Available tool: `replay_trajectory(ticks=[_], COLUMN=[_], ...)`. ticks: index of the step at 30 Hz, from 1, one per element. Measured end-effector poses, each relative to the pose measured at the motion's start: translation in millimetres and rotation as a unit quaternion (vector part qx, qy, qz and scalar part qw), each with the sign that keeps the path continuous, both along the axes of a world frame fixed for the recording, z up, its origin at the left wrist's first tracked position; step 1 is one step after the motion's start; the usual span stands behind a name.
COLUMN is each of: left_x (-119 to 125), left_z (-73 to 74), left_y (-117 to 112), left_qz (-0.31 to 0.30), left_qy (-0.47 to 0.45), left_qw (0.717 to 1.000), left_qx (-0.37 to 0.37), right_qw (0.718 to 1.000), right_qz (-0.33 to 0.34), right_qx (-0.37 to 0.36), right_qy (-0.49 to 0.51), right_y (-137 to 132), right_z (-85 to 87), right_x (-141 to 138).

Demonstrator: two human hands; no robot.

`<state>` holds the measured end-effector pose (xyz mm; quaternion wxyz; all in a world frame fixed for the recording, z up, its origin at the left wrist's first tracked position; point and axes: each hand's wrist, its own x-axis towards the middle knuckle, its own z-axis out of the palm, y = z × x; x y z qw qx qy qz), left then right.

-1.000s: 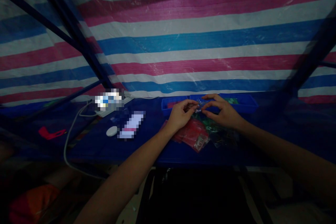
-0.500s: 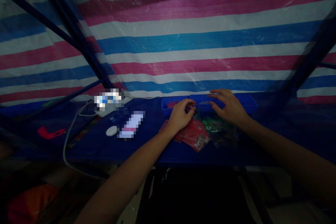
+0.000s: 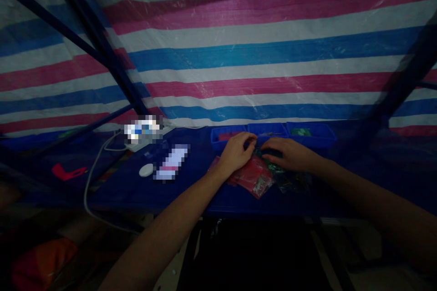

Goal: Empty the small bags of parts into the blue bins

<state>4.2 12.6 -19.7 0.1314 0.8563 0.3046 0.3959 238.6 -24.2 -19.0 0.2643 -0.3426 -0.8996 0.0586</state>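
Note:
My left hand point(image 3: 238, 151) is closed in a pinch just in front of the blue trays; whatever lies between its fingertips is too dark and small to name. Beneath it are red items in clear plastic bags point(image 3: 255, 176). To its right, my right hand point(image 3: 290, 153) hangs low with bent fingers and thumb apart, over a pile of clear bags with green and dark contents point(image 3: 285, 179). Part of that pile is covered by the hand.
Behind the hands stand a blue tray with red pieces point(image 3: 227, 136), a middle blue tray point(image 3: 268, 129) and a blue tray with green pieces point(image 3: 302, 132). On the left lie a lit phone point(image 3: 171, 162), a white round object point(image 3: 146, 170), a power strip point(image 3: 138, 146) and a cable point(image 3: 92, 177).
My right hand has come down and left from in front of the trays to the green bags, uncovering the right tray. My left hand has stayed nearly in place, still pinched.

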Motion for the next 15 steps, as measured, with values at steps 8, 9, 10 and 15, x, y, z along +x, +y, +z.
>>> replay_trajectory(ticks=[8,9,10,15], left_x=[-2,-2,-1,-3], left_z=[1.2,2.4,3.7,6.2], left_y=[-3,-3,-4,-1], left_qz=[-0.025,-0.021,-0.016,0.037], left_qy=[0.068,0.068,0.065,0.055], left_qw=[0.997,0.997,0.997,0.993], left_qx=[0.016,0.022,0.03,0.097], right_qw=[0.997,0.994,0.991,0.982], right_qz=[-0.049,-0.066,-0.082,-0.122], right_qx=[0.043,0.064,0.084,0.141], right_qy=[0.048,0.058,0.064,0.031], right_y=[3,4,5,17], right_z=[-5.1,-4.8,-4.2,-1.6], right_x=[-2,-2,-3,-6])
